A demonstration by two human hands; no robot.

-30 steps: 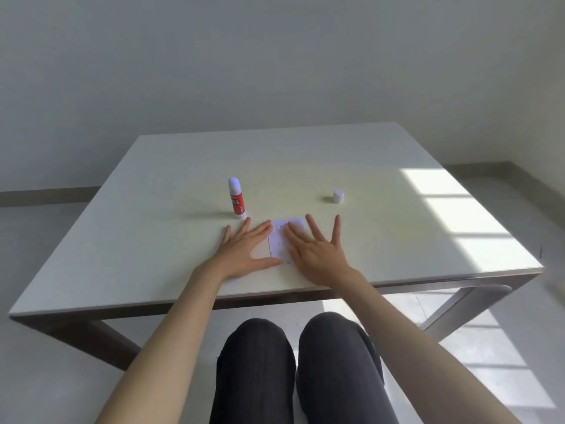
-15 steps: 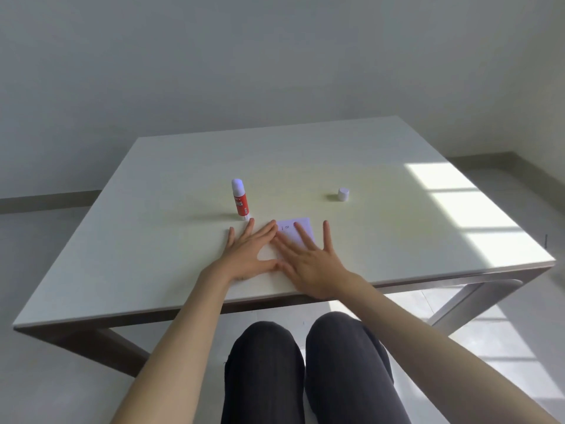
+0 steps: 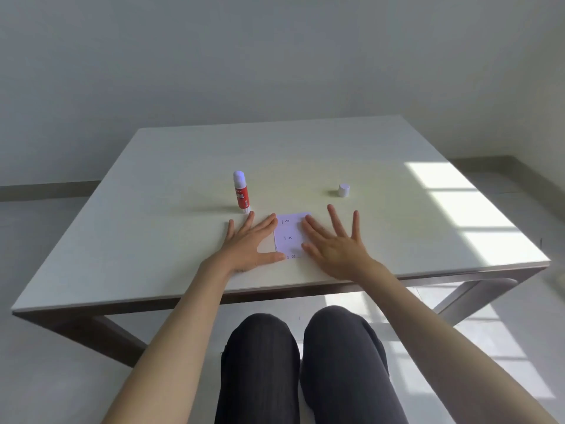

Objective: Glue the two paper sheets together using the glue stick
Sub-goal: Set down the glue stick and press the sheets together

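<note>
A small white paper [image 3: 289, 235] with faint printed marks lies flat near the table's front edge; I cannot tell one sheet from two. My left hand [image 3: 249, 246] rests flat on the table at the paper's left edge, fingers spread. My right hand [image 3: 334, 243] lies flat with fingers apart at the paper's right edge, its index finger and thumb touching it. An uncapped red-and-white glue stick [image 3: 241, 191] stands upright just beyond my left fingertips. Its white cap [image 3: 343, 190] sits apart to the right.
The white table [image 3: 183, 240] has its front edge close to my wrists. A sunlit patch falls on its right side. My knees in dark trousers are below the table edge. A wall and floor lie beyond.
My right hand has slid rightward off the middle of the paper, uncovering most of it. My left hand has stayed at the left edge. The camera view shifted slightly.
</note>
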